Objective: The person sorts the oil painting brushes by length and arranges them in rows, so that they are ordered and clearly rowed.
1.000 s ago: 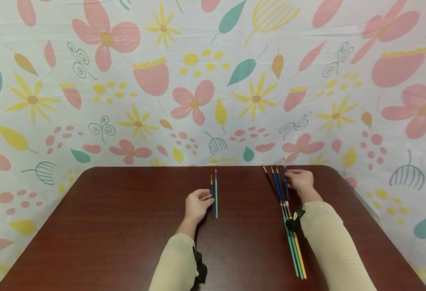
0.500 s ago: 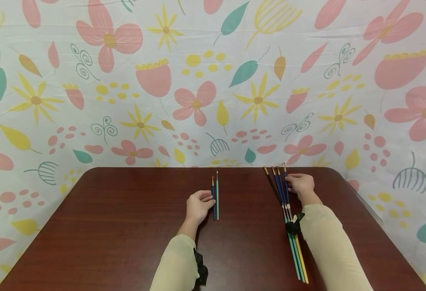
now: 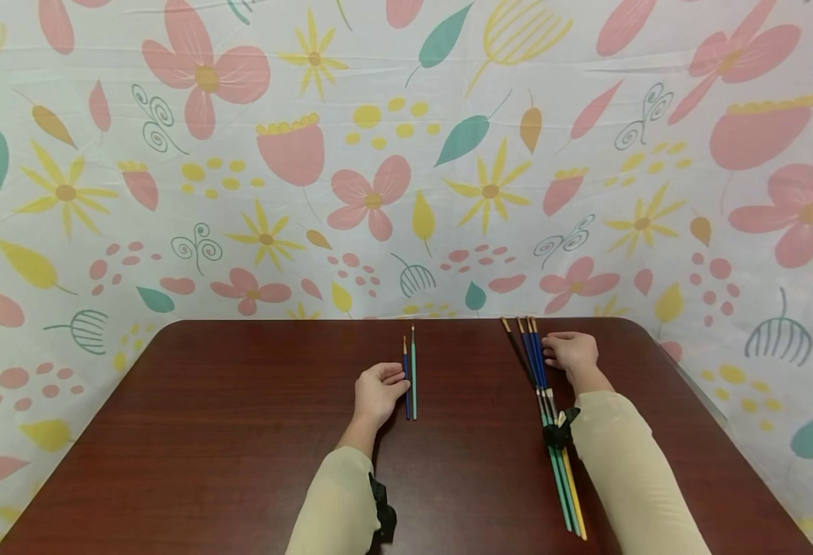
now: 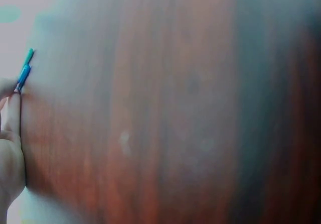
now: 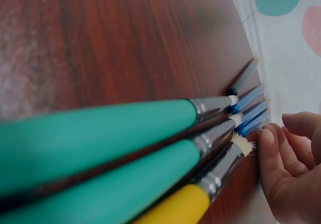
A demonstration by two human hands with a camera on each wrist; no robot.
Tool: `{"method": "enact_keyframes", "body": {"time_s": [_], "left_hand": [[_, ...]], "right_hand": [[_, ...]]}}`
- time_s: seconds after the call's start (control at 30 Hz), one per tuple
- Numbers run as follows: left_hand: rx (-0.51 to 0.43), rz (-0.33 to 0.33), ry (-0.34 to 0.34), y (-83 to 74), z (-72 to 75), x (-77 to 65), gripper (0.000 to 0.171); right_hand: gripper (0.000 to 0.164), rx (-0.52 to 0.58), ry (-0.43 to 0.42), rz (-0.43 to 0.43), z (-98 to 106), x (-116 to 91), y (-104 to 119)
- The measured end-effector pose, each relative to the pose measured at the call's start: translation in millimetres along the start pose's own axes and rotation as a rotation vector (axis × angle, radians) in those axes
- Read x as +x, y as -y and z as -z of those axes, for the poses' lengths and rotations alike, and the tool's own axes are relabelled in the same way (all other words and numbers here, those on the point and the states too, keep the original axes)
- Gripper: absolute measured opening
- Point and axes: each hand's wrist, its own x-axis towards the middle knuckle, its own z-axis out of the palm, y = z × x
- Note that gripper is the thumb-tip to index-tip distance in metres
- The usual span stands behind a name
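My left hand [image 3: 376, 395] pinches a slim blue paintbrush [image 3: 405, 356] between thumb and fingers, mid-table. A green paintbrush [image 3: 414, 385] lies just right of it. In the left wrist view the ends of both brushes show at the left edge, beside the fingers. On the right, several blue paintbrushes [image 3: 537, 361] lie close together, bristles toward the wall. My right hand [image 3: 572, 353] rests beside the outermost blue one. In the right wrist view its loosely bent fingertips are at the blue brush's end, the thumb apart, with nothing between them.
A black paintbrush [image 3: 519, 351] slants left of the blue group. Nearer me, two large green-handled brushes [image 5: 105, 128] and a yellow-handled brush [image 5: 175, 206] lie under the right wrist. The dark wooden table [image 3: 240, 432] ends at a flowered cloth [image 3: 371, 200].
The outermost blue paintbrush on the right has moved left against the other blue ones, and my right hand's fingers have come off it. My left hand has stayed in place.
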Motion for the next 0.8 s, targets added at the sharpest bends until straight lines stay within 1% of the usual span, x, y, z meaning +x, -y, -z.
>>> {"method": "enact_keyframes", "body": {"time_s": [0.3, 0.53, 0.6, 0.8], "left_hand": [[-0.009, -0.015, 0.002, 0.0, -0.2, 0.1, 0.032], [-0.003, -0.011, 0.001, 0.2, 0.2, -0.8, 0.032], [0.002, -0.020, 0.000, -0.2, 0.2, -1.0, 0.032], [0.001, -0.014, 0.001, -0.8, -0.4, -0.8, 0.031]], "right_hand": [[0.042, 0.020, 0.004, 0.012, 2, -7, 1], [0.044, 0.061, 0.006, 0.017, -4, -11, 7], [0.044, 0.085, 0.022, 0.026, -7, -13, 9], [0.046, 0.136, 0.092, 0.045, -19, -20, 15]]}}
